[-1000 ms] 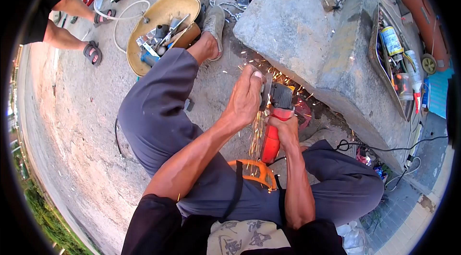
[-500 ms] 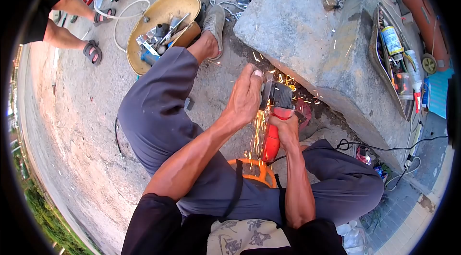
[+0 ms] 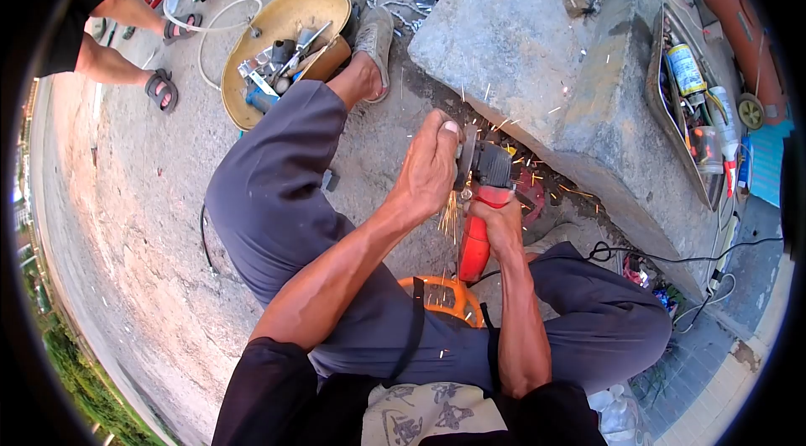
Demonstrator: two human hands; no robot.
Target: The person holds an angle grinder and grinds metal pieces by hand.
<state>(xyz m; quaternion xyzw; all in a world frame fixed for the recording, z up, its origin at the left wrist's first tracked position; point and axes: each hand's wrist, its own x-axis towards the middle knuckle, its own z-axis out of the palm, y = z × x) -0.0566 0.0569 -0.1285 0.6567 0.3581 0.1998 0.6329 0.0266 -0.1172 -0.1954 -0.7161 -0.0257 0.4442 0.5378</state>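
Wrapped around the red body of an angle grinder [image 3: 475,249] is my right hand [image 3: 502,228], just behind the tool's dark gear head. My left hand [image 3: 431,165] is closed at the grinder's disc side, thumb on top. It grips a small dark piece against the disc, mostly hidden by the fingers, so its kind cannot be made out. Sparks [image 3: 450,223] spray down from the contact between the two hands, and some scatter to the right. An orange ring-shaped thing [image 3: 457,299] lies on the ground below the grinder, between my legs.
A large concrete block [image 3: 512,51] stands just beyond my hands. On its right lies a metal tray [image 3: 701,169] with cans and tubes. A yellow basin [image 3: 290,9] of tools sits left of my foot. A black cord [image 3: 688,261] runs right. Another person's legs [image 3: 117,68] are upper left.
The spark stream below the disc has become thinner and shorter, with more scattered sparks to the right. Both hands and the grinder stay in nearly the same place.
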